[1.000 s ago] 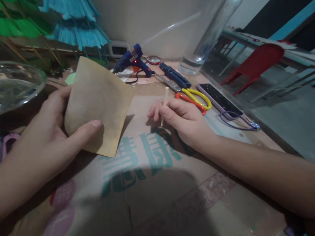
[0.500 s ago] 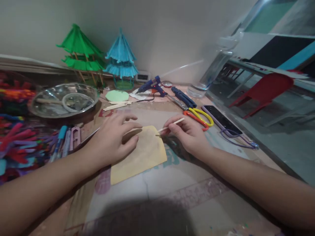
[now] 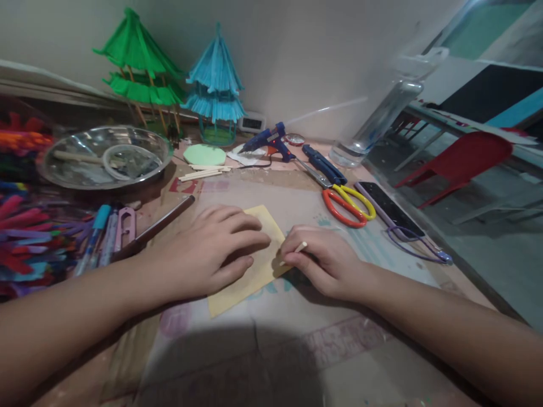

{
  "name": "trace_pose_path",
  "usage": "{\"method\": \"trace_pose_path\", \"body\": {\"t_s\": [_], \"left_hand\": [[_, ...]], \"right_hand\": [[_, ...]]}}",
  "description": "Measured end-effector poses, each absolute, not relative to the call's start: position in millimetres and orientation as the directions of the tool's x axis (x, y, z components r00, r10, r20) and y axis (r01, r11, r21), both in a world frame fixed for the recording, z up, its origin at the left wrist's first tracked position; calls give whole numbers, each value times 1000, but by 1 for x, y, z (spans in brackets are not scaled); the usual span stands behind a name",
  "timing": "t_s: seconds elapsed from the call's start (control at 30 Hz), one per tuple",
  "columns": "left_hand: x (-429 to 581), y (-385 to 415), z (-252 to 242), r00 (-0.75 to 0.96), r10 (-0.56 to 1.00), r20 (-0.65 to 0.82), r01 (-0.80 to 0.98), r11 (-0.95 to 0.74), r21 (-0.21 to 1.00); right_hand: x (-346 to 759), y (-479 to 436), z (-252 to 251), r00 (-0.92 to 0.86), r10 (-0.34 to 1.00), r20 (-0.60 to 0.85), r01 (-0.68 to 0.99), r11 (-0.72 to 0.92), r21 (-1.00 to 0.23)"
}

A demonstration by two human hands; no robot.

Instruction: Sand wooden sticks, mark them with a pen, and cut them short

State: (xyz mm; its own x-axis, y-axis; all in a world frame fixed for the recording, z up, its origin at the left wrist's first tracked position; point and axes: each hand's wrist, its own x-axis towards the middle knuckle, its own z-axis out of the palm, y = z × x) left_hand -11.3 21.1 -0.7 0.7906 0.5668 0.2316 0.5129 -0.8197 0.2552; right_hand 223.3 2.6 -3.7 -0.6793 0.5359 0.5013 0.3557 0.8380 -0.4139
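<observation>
My left hand lies on the paper sheet; my right hand is just right of it. Scissors lie farther right, the metal bowl far left.

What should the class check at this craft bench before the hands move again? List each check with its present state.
1. Paper flat on the cardboard: ok, the left hand presses it down.
2. Stick gripped: ok, pinched by the right hand.
3. Stick's lower end on the paper's edge: cannot tell, too small.
4. Scissors apart from both hands: ok, they lie behind the right hand.
5. Glue gun apart from the hands: ok, by the wall; heat cannot tell.
6. Phone away from the bench edge: not ok, it lies along it.
</observation>
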Motion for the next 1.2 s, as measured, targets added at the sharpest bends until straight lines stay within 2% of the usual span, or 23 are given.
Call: {"method": "trace_pose_path", "body": {"t_s": [0.17, 0.3, 0.63, 0.8, 0.9, 1.07, 1.2], "left_hand": [[-11, 20, -2, 807, 549, 219, 489, -828, 274], [-11, 20, -2, 808, 552, 205, 494, -825, 274], [-12, 20, -2, 807, 550, 214, 496, -829, 258], [-12, 20, -2, 812, 540, 222, 489, -837, 247], [-12, 20, -2, 810, 544, 222, 492, -834, 249], [-11, 19, 0, 816, 541, 204, 492, -835, 248], [-11, 20, 0, 811, 544, 216, 492, -833, 253]], "right_hand": [[228, 6, -2, -666, 553, 501, 435, 833, -341], [227, 5, -1, -685, 548, 481, 402, 834, -378], [226, 5, -2, -658, 557, 508, 435, 831, -348], [225, 4, -1, -679, 552, 483, 396, 831, -391], [225, 5, -2, -657, 575, 488, 446, 818, -363], [225, 7, -4, -682, 518, 516, 350, 851, -392], [224, 7, -4, -667, 541, 512, 392, 839, -377]]}}
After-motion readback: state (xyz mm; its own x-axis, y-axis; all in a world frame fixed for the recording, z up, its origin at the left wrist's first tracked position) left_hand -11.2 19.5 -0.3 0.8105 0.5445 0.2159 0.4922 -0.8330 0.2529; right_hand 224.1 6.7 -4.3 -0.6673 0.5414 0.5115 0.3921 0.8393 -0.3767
